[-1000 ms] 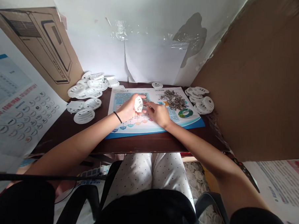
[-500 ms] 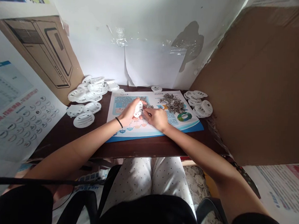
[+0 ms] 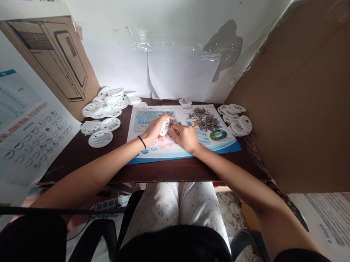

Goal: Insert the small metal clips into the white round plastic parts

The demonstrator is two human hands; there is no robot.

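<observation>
My left hand (image 3: 155,131), with a black band at the wrist, is closed around a white slotted plastic disc (image 3: 164,127), which it holds tilted above the printed sheet (image 3: 179,155). Against the disc's right side, my right hand (image 3: 185,137) has its thumb and forefinger pinched together. Whatever sits between those fingertips is too small to make out. Just beyond the hands lies a heap of small metal pieces (image 3: 205,119) on the sheet, and a smaller scatter of the same pieces (image 3: 175,122) is partly hidden behind my fingers.
Several white discs (image 3: 100,138) lie piled at the table's left, with more discs (image 3: 240,125) at the right and a single disc (image 3: 185,102) at the back. Cardboard (image 3: 298,97) walls the right side; a printed box (image 3: 54,60) stands left. Many discs lie below the table (image 3: 232,210).
The whole view has shifted slightly. Both hands stay together at the disc, with the disc turned a little and the right fingertips still against it.
</observation>
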